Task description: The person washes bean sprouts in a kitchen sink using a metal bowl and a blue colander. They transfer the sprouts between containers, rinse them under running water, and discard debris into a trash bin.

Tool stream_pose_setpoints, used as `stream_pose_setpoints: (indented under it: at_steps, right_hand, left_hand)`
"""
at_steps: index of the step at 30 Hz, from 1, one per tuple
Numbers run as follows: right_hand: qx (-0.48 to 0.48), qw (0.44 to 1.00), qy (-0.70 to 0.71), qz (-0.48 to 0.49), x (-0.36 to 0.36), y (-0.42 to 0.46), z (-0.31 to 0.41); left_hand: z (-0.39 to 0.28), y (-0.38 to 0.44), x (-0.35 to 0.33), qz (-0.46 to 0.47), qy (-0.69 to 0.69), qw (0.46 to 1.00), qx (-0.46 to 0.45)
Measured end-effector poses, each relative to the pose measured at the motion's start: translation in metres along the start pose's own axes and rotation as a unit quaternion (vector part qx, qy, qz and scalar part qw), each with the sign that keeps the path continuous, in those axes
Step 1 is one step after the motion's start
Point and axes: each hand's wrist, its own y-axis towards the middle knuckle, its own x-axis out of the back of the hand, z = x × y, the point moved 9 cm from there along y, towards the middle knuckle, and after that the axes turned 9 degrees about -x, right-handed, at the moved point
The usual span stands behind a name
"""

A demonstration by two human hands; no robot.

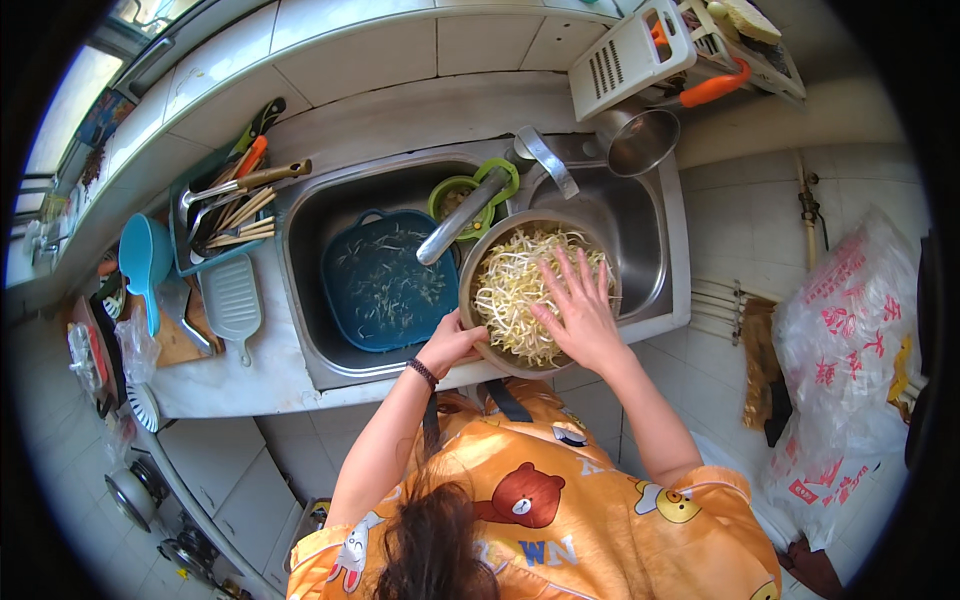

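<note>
A round metal bowl (537, 369) heaped with bean sprouts (517, 292) is at the front of the sink, over its right side. My left hand (454, 343) grips the bowl's left front rim. Fingers spread, my right hand (581, 307) lies flat on top of the sprouts. To the left, a blue plastic basin (341, 300) in the larger sink bowl holds water with loose bits of sprout floating in it. Behind the metal bowl, a green strainer (435, 199) sits under the faucet (465, 214) and has some scraps inside.
A utensil holder (184, 255) with chopsticks and ladles stands left of the sink, near a blue dipper (142, 247), a grey ridged tray (231, 296) and a cleaver (180, 307). Back right are a white grater board (630, 64) and a metal pot (643, 142). Plastic bags (840, 322) hang at right.
</note>
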Motion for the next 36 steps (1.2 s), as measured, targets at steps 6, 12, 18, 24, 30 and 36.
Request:
stream_pose_setpoints:
  at_steps: [6, 12, 18, 24, 30, 36]
  right_hand:
    - [0.027, 0.996, 0.074, -0.032, 0.021, 0.000, 0.003]
    - [0.093, 0.985, 0.093, -0.114, 0.044, 0.002, 0.024]
    - [0.126, 0.968, 0.158, -0.146, 0.068, 0.001, 0.069]
    - [0.084, 0.934, 0.313, -0.151, 0.054, 0.002, 0.116]
    - [-0.151, 0.873, 0.445, 0.125, -0.112, 0.025, 0.146]
    - [-0.223, 0.919, 0.318, 0.076, -0.199, 0.041, 0.122]
  left_hand:
    - [0.004, -0.004, -0.011, 0.056, -0.035, 0.998, -0.002]
    - [-0.002, -0.019, 0.001, 0.053, -0.093, 0.993, -0.046]
    - [0.016, -0.049, 0.077, -0.098, -0.059, 0.993, -0.041]
    - [0.045, -0.057, 0.195, -0.281, 0.007, 0.953, -0.116]
    - [-0.046, -0.003, 0.158, -0.231, 0.504, 0.768, -0.322]
    - [0.002, 0.066, 0.146, -0.118, 0.642, 0.728, -0.212]
